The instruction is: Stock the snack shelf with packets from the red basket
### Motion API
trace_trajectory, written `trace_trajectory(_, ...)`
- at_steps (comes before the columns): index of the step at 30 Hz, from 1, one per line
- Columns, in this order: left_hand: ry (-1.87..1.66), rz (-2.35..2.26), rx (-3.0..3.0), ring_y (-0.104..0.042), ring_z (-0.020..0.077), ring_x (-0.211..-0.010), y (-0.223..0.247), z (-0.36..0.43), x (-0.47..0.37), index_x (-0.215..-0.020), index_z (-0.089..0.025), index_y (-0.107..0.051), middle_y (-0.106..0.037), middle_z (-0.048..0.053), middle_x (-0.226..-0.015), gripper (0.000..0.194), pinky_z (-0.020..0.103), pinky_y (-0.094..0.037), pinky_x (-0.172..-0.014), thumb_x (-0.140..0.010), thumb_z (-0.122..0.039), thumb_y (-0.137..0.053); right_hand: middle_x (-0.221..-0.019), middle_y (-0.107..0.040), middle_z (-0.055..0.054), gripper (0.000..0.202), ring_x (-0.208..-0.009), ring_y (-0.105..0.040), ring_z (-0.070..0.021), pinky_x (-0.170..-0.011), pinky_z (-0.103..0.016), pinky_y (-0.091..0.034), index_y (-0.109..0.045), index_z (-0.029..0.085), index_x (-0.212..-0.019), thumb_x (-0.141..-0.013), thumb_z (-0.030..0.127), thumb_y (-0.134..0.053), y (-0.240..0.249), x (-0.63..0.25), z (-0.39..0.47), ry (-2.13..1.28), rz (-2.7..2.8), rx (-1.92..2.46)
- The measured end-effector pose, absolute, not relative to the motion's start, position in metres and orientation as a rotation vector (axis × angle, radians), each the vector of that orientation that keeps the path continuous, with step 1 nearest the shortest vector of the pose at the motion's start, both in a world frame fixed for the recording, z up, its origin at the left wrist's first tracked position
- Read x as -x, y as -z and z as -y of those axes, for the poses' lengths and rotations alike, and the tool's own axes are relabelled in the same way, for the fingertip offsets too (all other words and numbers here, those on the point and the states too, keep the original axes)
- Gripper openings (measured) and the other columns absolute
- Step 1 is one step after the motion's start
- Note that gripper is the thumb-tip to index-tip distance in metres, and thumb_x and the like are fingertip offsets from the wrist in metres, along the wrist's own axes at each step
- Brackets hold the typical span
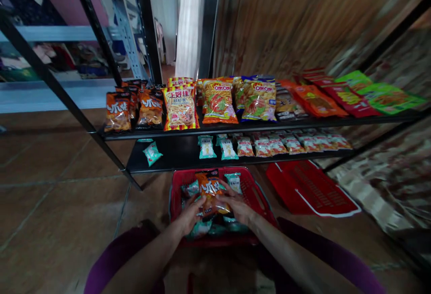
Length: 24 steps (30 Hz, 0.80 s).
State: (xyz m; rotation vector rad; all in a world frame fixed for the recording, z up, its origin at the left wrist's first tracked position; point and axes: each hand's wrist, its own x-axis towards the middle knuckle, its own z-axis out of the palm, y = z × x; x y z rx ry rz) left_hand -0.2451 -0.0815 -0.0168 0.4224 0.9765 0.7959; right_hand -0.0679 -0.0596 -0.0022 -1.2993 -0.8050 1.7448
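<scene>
Between my two hands, over the basket, is a brown and orange snack bag (210,188) with white lettering. My left hand (191,213) grips its left side, and my right hand (235,202) has its fingers on the right side. Beneath it, the red shopping basket (257,186) holds several small teal snack packets (201,229). On the upper shelf at the left stand matching brown and orange bags (117,112). The fingertips behind the bag are partly hidden.
A black shelf rack (161,164) stands in front of me. Its lower shelf carries teal packets (206,147) and a row of small red and white packets (262,145). Colourful snack bags (220,101) fill the upper shelf. Another red basket (303,188) with a white handle sits at the right.
</scene>
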Motion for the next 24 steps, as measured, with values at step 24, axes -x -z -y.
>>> trace_trajectory(24, -0.636, -0.966, -1.068, -0.06, 0.0223, -0.103, -0.007, 0.064, 0.287, -0.111, -0.015, -0.06, -0.065, 0.009, -0.114, 0.058, 0.034, -0.046, -0.09, -0.056, -0.024, -0.077, -0.073, -0.066, -0.003, 0.021, -0.064, -0.058, -0.0132, -0.055, -0.024, -0.046, -0.067, 0.017, -0.082, -0.063, 0.023, -0.074, -0.019, 0.047, 0.063, -1.519, 0.557, 1.502)
